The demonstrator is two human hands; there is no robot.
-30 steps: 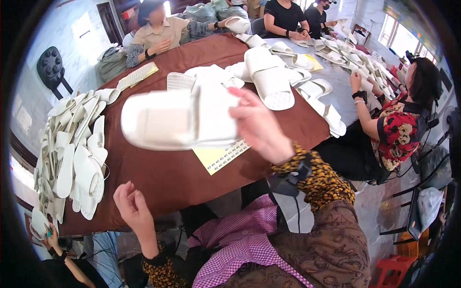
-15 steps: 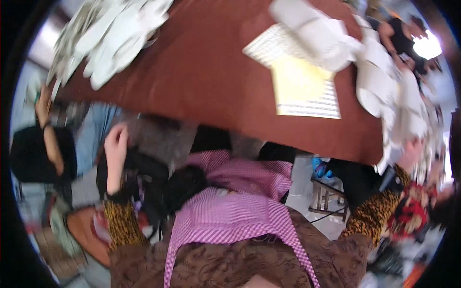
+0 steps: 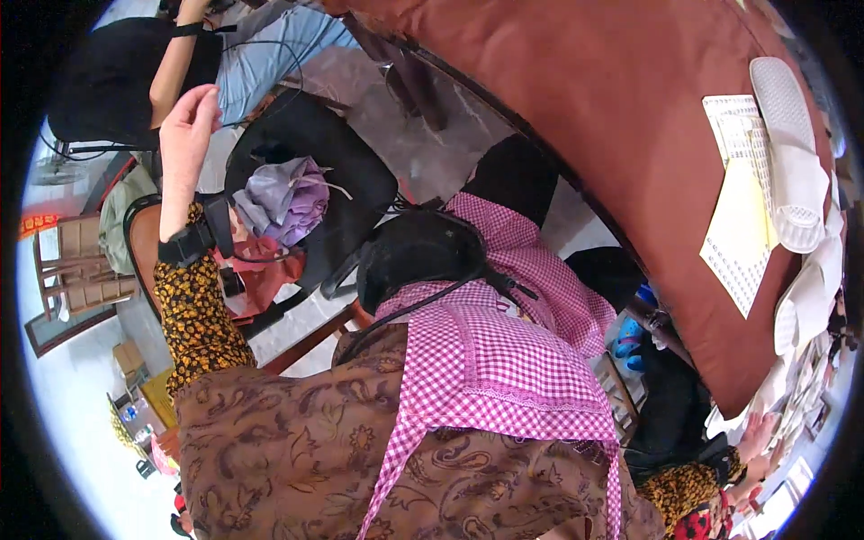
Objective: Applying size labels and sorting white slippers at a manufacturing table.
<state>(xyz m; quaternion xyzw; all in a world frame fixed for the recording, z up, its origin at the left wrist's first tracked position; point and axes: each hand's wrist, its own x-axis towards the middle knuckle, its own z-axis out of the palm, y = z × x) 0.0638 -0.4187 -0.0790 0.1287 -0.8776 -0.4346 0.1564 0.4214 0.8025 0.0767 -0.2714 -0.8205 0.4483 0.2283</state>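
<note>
My left hand point(image 3: 191, 119) is raised at the left, its thumb and fingers pressed together in a pinch. Whatever the pinch holds, if anything, is too small to make out. Far off at the lower right, my right hand point(image 3: 756, 436) lies beside a pile of white slipper pieces point(image 3: 805, 310) along the table edge. Its fingers look stretched out, and no held thing shows there. On the brown table point(image 3: 630, 117) lie a white slipper sole point(image 3: 781, 103), a patterned sheet point(image 3: 727, 261) and a yellow sheet of paper point(image 3: 745, 202).
A black chair point(image 3: 346, 157) stands at my left with a purple cloth bundle point(image 3: 288, 202) on it. A black pouch with a cable point(image 3: 418, 256) lies by my lap. Another person in blue jeans point(image 3: 279, 58) sits at the upper left; a red-patterned sleeve point(image 3: 702, 522) shows at lower right.
The view has swung to the left, so the table now sits farther right and the white pile at the upper left is out of sight. My left hand appears higher, its fingers still together.
</note>
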